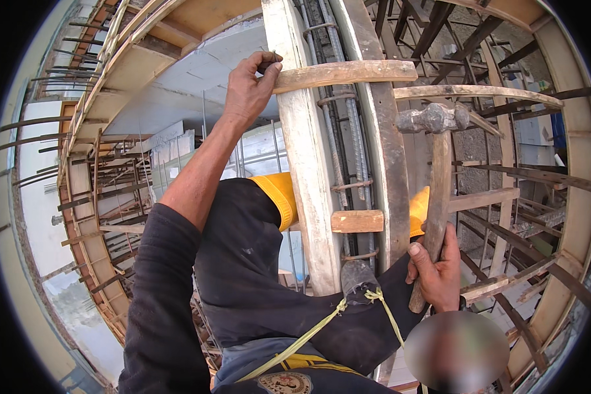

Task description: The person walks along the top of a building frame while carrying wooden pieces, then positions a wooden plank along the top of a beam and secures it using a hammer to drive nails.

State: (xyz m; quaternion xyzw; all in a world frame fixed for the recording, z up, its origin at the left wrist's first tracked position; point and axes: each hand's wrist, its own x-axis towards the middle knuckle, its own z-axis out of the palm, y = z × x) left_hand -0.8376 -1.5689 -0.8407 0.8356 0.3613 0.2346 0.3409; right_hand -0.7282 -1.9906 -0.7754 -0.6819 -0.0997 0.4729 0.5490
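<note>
My left hand (251,87) is closed in a pinch at the left end of a wooden batten (348,73). A tiny dark tip shows at its fingers, too small to name. The batten lies across two long form boards, a pale left board (306,151) and a darker right board (389,151). Steel rebar (339,141) tied with stirrups runs between them. My right hand (440,266) is wrapped round the wooden handle of a hammer (438,171), its metal head up and right of the batten. Nearer me, a short wood block (357,221) bridges the boards.
My legs in dark trousers (243,276) straddle the boards. A dark pouch (359,281) with yellow-green string sits at their near end. Curved plywood formwork (85,197) and protruding bars rise left; wooden struts (486,200) cross right. A blurred patch covers the lower right.
</note>
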